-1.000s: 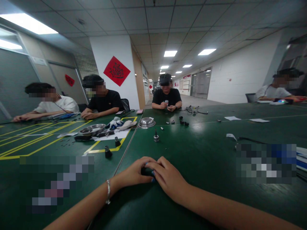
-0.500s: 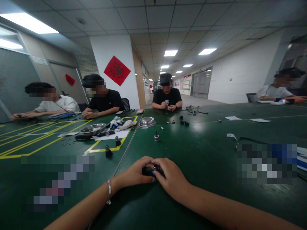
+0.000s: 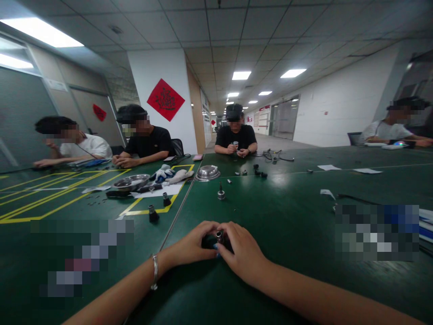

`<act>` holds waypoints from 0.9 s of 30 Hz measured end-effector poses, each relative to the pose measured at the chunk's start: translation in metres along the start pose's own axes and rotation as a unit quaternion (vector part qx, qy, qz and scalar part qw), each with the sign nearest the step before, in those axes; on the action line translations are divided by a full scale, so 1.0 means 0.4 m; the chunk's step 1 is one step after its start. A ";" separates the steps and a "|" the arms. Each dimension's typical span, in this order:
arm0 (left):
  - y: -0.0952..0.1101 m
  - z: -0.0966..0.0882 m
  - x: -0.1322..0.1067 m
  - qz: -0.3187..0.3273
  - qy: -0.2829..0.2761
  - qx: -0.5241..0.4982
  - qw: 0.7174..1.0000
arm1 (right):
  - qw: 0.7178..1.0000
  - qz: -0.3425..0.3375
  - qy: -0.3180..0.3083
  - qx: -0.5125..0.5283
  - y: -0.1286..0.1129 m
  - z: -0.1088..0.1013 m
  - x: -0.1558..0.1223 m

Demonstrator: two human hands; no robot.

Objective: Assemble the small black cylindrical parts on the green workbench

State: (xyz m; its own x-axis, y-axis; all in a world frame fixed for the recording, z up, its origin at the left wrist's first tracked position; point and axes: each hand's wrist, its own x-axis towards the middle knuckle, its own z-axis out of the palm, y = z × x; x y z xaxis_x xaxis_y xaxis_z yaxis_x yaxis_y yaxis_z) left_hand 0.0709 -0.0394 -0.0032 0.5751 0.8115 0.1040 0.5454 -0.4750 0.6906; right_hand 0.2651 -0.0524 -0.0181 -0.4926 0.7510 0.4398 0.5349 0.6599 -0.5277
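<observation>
My left hand (image 3: 190,246) and my right hand (image 3: 241,253) rest together on the green table (image 3: 287,216), fingers curled round a small dark part (image 3: 219,237) with a round metal end showing between them. Both hands grip it; most of the part is hidden by my fingers. A silver bracelet (image 3: 154,271) sits on my left wrist.
Ahead lie small black parts (image 3: 152,214), a metal fitting (image 3: 220,194), two steel bowls (image 3: 131,182) and gloves (image 3: 169,174). Several other people sit round the far and left sides of the table. Papers and a cable lie at right (image 3: 352,197).
My fingers have parted slightly, so the part's round metal end now shows between my hands. The person at far left has raised a hand to the face.
</observation>
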 end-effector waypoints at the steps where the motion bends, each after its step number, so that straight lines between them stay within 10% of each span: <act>1: -0.001 0.001 0.000 0.000 0.002 0.000 1.000 | 1.000 -0.003 0.003 0.002 0.000 -0.001 -0.001; 18: 0.011 0.021 0.000 0.126 0.121 0.168 0.970 | 0.994 -0.046 0.082 0.056 0.002 0.000 -0.007; 27: 0.003 0.011 0.012 0.051 0.171 0.303 0.936 | 0.993 -0.061 0.072 0.072 -0.001 -0.007 -0.010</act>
State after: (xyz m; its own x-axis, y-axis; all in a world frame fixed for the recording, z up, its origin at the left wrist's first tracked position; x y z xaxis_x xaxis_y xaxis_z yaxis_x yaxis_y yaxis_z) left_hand 0.0772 -0.0375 -0.0049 0.4698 0.7641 0.4420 0.8041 -0.5771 0.1430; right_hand 0.2688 -0.0556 -0.0175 -0.4385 0.6682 0.6010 0.3688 0.7436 -0.5577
